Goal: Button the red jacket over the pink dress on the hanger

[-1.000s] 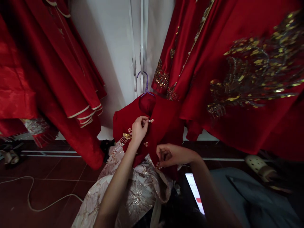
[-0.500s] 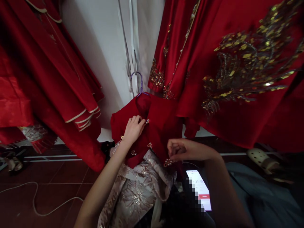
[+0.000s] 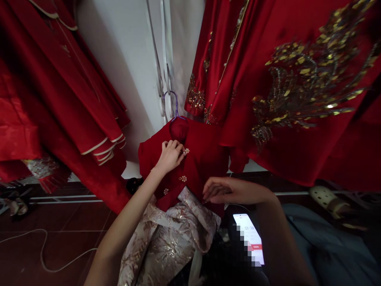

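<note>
A small red jacket (image 3: pixel 205 155) hangs on a purple hanger (image 3: pixel 176 109) in front of me. My left hand (image 3: pixel 171 155) lies over its chest, fingertips pinched at a flower-shaped beaded button (image 3: pixel 186 151) just below the neckline. Lower on the front sit another beaded flower button (image 3: pixel 183 179) and a smaller beaded flower (image 3: pixel 166 191). Beside the jacket's lower right side, my right hand (image 3: pixel 222 190) is curled with its fingertips against the red cloth. What those fingers hold, if anything, is hidden. Shiny patterned pale fabric (image 3: pixel 175 246) bunches below the jacket.
Long red garments (image 3: pixel 68 87) hang at the left; a red garment with gold sequins (image 3: pixel 297 91) hangs at the right. A lit phone (image 3: pixel 249 238) lies near my right forearm. A white cable (image 3: pixel 43 250) crosses the tiled floor, and a pale clog (image 3: pixel 327 200) rests at the right.
My right hand has moved slightly left, covering the beaded ornament beneath it. My left hand has shifted slightly up at the upper button. The middle button has moved a little left with the cloth.
</note>
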### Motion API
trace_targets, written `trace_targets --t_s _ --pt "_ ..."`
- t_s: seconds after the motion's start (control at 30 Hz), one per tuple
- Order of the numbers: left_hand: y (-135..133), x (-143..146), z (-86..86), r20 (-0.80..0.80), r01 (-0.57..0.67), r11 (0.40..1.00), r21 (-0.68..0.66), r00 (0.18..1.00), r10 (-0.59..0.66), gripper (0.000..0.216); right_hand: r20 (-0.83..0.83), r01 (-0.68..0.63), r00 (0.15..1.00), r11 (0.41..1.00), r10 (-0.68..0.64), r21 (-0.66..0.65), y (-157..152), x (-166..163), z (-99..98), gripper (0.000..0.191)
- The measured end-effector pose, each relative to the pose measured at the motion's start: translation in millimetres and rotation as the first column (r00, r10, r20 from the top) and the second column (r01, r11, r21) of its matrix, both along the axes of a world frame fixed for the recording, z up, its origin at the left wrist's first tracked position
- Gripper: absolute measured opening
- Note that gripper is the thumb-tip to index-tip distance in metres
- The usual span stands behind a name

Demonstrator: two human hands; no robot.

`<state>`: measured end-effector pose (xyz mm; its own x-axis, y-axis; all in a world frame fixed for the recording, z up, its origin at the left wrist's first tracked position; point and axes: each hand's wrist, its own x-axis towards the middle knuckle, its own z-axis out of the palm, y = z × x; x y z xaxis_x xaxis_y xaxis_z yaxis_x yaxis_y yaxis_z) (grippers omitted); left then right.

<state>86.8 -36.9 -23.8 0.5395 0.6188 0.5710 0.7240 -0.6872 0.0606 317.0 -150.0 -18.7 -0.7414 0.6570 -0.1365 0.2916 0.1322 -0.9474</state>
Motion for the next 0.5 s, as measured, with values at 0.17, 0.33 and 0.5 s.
trace_targets --t_s 0.17,0.33,0.5 --pt "-7 -4 7.6 0.074 0.152 0.98 -0.125 0.987 -0.144 0.017 -0.009 0.015 1.0 0.999 -0.014 0.032 2 -3 -3.4 0.032" --pt "-12 -1 11.6 0.35 0.237 0.926 -0.295 0.928 -0.127 0.01 -0.385 0.434 0.856 0.884 -0.346 0.171 23 -36 -3.8 0.033" --pt "-14 0 8.7 0.661 0.235 0.912 -0.335 0.748 0.05 0.005 -0.564 0.596 0.662 0.803 -0.494 -0.004 69 -85 -4.0 0.068"
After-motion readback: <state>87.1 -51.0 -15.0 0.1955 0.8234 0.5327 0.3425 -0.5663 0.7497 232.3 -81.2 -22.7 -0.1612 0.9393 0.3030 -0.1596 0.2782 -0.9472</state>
